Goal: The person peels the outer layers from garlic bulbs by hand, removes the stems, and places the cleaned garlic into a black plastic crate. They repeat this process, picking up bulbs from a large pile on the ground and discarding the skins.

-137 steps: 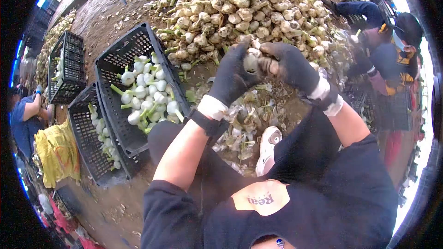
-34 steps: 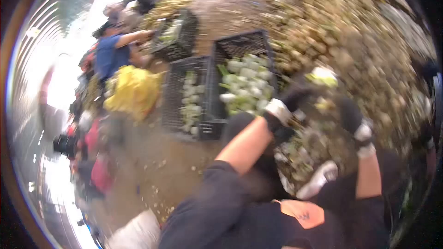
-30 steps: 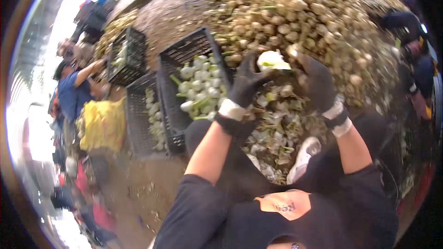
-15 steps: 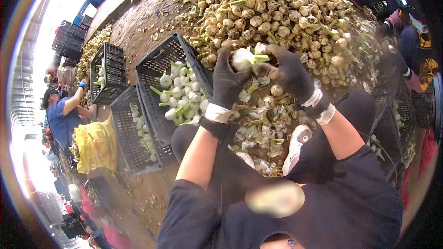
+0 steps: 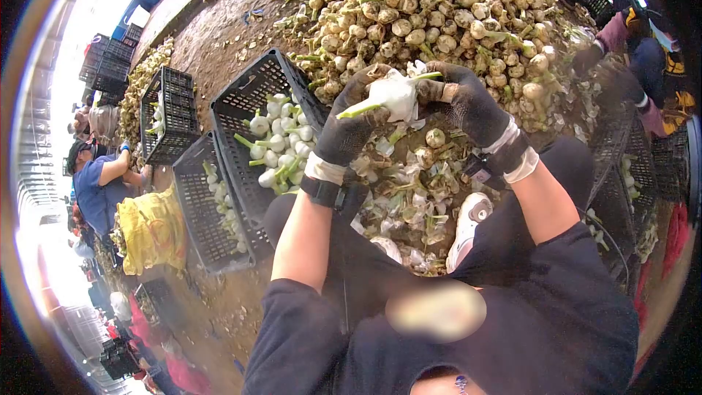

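Observation:
A white garlic bulb [image 5: 395,96] is held up between my two dark-gloved hands, in front of the heap. My left hand [image 5: 354,115] is wrapped round its left side, with a green stem pointing down and left across the fingers. On the other side my right hand [image 5: 468,104] is closed, its thumb and fingers at the bulb's right end, where another green piece and loose papery skin show. The right fingertips are partly hidden. Under my hands, peeled skins and stem scraps [image 5: 413,208] litter the ground between my shoes.
A large heap of unpeeled garlic [image 5: 439,22] lies ahead. Left of me, a black crate [image 5: 245,99] holds white bulbs, beside another crate [image 5: 197,230]. A co-worker in blue [image 5: 99,183] sits near a yellow sack [image 5: 151,232]. Another person's gloved hand [image 5: 621,82] is at right.
The bulb has turned, so its stem now points down and left. My right hand has shifted slightly and loose skin shows at the bulb's right end.

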Tool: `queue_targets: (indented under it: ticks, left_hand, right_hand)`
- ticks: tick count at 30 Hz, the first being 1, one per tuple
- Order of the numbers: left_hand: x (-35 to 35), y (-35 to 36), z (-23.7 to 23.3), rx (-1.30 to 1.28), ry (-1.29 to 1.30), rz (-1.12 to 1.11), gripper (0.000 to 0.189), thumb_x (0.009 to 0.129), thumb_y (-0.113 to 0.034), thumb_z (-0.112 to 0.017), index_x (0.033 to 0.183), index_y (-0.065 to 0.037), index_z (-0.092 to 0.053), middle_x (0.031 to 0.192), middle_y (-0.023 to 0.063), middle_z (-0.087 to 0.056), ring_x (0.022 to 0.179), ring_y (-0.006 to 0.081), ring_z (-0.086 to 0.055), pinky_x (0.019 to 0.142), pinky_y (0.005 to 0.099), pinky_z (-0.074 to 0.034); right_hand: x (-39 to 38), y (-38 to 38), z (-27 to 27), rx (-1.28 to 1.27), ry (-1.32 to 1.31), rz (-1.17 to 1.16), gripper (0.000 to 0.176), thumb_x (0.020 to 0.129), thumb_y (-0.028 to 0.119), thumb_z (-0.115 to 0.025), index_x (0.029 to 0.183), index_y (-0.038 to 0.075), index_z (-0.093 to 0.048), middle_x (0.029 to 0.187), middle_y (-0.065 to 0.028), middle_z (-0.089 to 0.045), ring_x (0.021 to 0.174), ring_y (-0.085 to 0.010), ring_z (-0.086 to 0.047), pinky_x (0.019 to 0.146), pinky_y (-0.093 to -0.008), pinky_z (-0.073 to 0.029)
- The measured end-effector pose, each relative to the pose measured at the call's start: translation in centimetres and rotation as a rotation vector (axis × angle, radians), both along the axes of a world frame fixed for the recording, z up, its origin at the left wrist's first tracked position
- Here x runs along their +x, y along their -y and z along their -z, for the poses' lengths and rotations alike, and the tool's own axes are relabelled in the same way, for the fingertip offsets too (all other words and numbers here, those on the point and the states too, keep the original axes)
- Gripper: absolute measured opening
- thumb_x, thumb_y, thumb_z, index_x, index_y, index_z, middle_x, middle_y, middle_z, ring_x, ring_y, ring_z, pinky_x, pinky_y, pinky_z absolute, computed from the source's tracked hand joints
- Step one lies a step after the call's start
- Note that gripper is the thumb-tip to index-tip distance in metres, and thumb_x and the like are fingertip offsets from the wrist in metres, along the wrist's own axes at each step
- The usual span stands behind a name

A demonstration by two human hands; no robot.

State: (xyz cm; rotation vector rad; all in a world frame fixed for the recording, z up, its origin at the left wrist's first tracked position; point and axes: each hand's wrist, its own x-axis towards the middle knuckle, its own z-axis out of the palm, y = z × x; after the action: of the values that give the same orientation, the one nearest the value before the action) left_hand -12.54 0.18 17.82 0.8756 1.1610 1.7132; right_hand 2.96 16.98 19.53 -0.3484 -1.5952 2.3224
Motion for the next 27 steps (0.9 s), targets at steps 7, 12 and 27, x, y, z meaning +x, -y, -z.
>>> queue_targets:
  ticks: [7,12,27]
  left_hand:
    - [-0.5,1.4,-0.1,0.002,-0.131,-0.023,0.085,0.079,-0.015,-0.080,0.145,0.000,-0.029,0.139,0.0142,-0.048,0.124,0.0235,-0.051,0.104,0.0370,-0.044]
    - [0.3,0.7,-2.5,-0.185,-0.323,-0.101,0.071,0.072,-0.012,-0.084,0.132,0.000,-0.048,0.125,0.0088,-0.056,0.114,0.0173,-0.055,0.100,0.0319,-0.045]
    - [0.7,-0.8,-0.2,-0.189,-0.491,-0.212,0.050,0.091,-0.028,-0.068,0.129,0.001,-0.052,0.112,0.0068,-0.062,0.096,0.0134,-0.061,0.081,0.0291,-0.053]
  right_hand:
    - [-0.5,-1.1,2.7,1.249,-0.070,0.300,0.036,0.085,0.013,-0.061,0.121,0.007,-0.063,0.118,-0.0150,-0.066,0.099,-0.0307,-0.067,0.085,-0.0368,-0.053]
    - [0.1,0.8,0.0,0.968,-0.058,0.277,0.032,0.085,0.016,-0.062,0.115,0.006,-0.063,0.115,-0.0182,-0.064,0.096,-0.0356,-0.064,0.083,-0.0385,-0.052]
    - [-1.9,2.0,1.5,1.295,0.111,0.400,0.019,0.087,0.022,-0.064,0.088,0.003,-0.060,0.076,-0.0204,-0.062,0.068,-0.0392,-0.062,0.056,-0.0419,-0.048]
